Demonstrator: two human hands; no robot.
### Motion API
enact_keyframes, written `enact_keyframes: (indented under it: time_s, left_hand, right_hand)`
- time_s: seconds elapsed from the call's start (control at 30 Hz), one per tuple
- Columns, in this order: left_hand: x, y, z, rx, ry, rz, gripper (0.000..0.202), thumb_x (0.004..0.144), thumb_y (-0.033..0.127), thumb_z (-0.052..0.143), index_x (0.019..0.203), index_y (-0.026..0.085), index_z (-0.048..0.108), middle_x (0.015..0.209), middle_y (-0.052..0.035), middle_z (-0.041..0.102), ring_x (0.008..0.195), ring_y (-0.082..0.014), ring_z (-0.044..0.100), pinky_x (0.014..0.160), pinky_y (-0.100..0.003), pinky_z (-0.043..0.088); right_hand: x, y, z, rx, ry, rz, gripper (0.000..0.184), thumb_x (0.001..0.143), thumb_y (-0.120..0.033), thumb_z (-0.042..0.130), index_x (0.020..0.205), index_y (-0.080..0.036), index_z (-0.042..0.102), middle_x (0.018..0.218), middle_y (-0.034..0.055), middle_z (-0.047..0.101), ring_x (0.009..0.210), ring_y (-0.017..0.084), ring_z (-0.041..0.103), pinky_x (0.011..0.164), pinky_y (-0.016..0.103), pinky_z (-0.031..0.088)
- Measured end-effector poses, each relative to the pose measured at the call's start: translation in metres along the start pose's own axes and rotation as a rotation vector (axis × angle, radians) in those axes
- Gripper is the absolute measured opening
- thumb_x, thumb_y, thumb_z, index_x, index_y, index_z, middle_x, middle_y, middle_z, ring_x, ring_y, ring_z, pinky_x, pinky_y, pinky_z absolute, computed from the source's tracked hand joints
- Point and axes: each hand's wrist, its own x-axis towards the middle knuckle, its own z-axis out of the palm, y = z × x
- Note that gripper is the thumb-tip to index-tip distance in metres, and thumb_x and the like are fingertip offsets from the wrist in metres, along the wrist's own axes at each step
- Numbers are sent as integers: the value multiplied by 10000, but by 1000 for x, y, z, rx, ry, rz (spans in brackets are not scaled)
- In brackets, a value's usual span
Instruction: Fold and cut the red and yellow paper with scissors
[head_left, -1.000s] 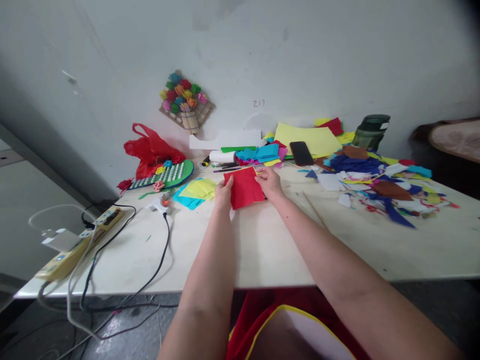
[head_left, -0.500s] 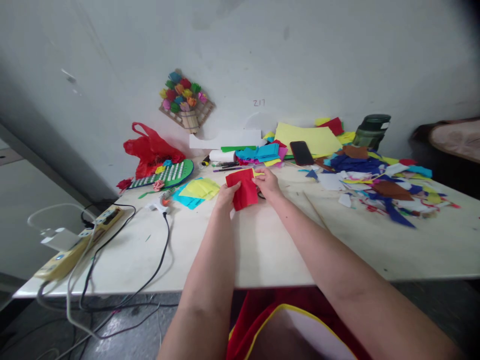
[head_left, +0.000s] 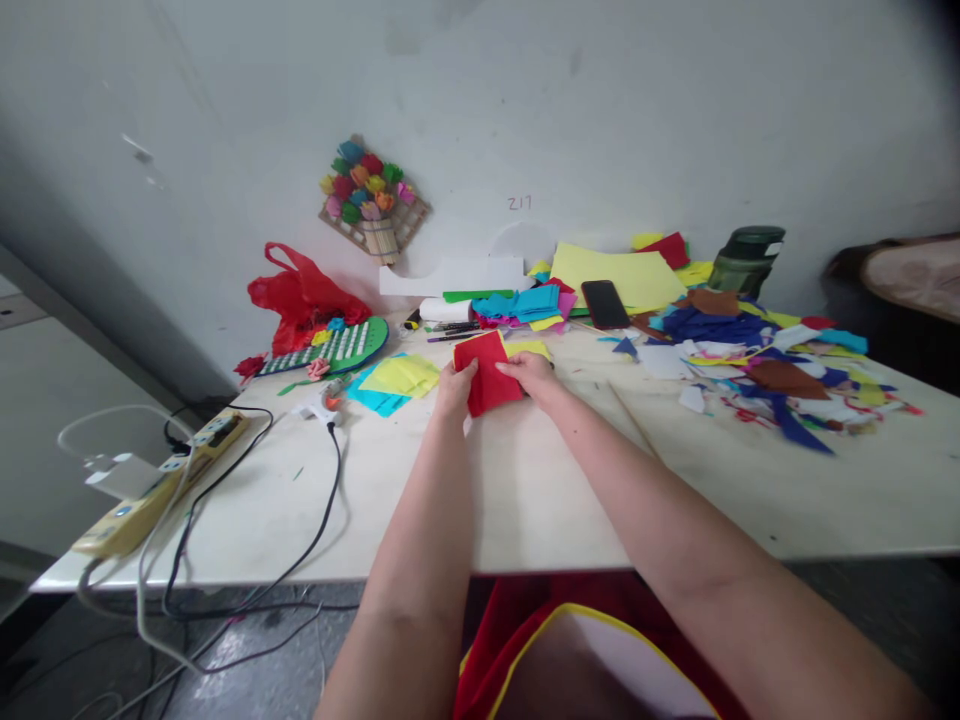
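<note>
A folded piece of red paper point(head_left: 486, 370) lies on the white table point(head_left: 525, 490), near its middle. My left hand point(head_left: 452, 388) pinches its left edge. My right hand point(head_left: 534, 375) presses its fingers flat on the paper's right side. A yellow scrap point(head_left: 529, 349) pokes out behind the red paper, beside my right hand.
Yellow and cyan sheets point(head_left: 394, 380) lie left of my hands, next to a glue gun point(head_left: 321, 405) with a black cord. A phone point(head_left: 604, 303), coloured papers and a heap of scraps point(head_left: 757, 360) fill the back right. A power strip point(head_left: 157, 482) sits at the left edge, a red bag point(head_left: 304, 296) behind.
The red sheet has been folded narrower. My right hand has slid from the sheet's far corner down onto its right side; my left hand stays at the left edge.
</note>
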Motion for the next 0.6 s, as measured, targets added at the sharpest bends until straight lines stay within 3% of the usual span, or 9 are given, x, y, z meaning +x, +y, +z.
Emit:
enact_keyframes:
  time_s: [0.2,0.27,0.4,0.6]
  left_hand:
    - [-2,2,15,-83,163,-208,109,684,185,534,772,131,570,653,-55,638,678,-196,632,672,-330,509]
    - [-5,4,18,-110,125,-252,142,701,236,544,771,120,589,669,-68,642,709,-208,636,686,-331,510]
    - [-10,3,18,-67,-3,-186,287,603,297,697,810,117,612,680,-66,647,697,-212,637,692,-327,510]
    - [-7,-4,10,-83,10,-95,329,530,228,757,801,113,611,707,-69,652,677,-201,636,691,-327,507]
  right_hand:
    - [5,6,7,-201,39,-108,221,563,-365,641,571,-174,528,495,-47,488,526,118,479,521,240,382]
    - [4,4,9,-223,27,-115,209,567,-356,636,572,-177,528,510,-42,502,535,122,485,527,243,386]
    - [1,2,11,-194,-5,-99,196,572,-346,630,583,-178,531,536,-32,524,543,128,494,536,252,397]
    - [-4,0,10,-55,-67,-58,196,576,-315,637,570,-174,500,523,-44,512,517,109,484,520,236,396]
